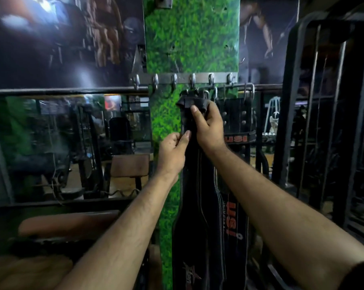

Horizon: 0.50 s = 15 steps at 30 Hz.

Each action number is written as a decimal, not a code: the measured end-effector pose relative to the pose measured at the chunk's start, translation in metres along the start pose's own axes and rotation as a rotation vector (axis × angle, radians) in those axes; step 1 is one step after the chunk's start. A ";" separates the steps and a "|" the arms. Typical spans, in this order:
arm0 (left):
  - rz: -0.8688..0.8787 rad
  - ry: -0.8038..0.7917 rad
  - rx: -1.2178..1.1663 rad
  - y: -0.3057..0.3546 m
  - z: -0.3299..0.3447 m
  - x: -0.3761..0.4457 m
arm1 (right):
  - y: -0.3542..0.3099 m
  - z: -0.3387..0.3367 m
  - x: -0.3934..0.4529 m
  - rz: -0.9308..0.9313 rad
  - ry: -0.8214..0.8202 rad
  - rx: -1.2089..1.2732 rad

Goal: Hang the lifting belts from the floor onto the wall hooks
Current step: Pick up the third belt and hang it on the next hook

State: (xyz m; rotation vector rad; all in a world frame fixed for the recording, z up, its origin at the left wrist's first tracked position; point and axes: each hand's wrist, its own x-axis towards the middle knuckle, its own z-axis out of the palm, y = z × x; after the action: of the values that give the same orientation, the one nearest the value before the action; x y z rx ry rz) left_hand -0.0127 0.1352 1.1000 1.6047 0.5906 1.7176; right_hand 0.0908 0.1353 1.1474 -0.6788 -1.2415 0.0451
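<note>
A black lifting belt (197,206) hangs vertically; the right hand (208,124) clamps its top just below the hook rail (183,78) (left hand (173,151) pinches lower).

Matt stitched belt (197,216), shiny metal hooks (192,79)

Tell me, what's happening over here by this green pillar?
A person is hanging a black lifting belt on the metal hook rail fixed across the green pillar. The right hand grips the belt's top end just under the hooks, while the left hand pinches its edge lower down. Another studded belt already hangs to the right. Several hooks on the left look empty.
</note>
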 end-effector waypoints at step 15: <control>-0.345 -0.280 0.231 -0.029 -0.036 -0.007 | 0.032 0.000 0.034 0.132 0.225 0.183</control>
State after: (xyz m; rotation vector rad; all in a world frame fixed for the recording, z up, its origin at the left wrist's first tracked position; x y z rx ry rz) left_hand -0.0428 0.1537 1.0699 1.7435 0.8895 1.1832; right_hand 0.1127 0.1738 1.1603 -0.5881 -0.9624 0.1843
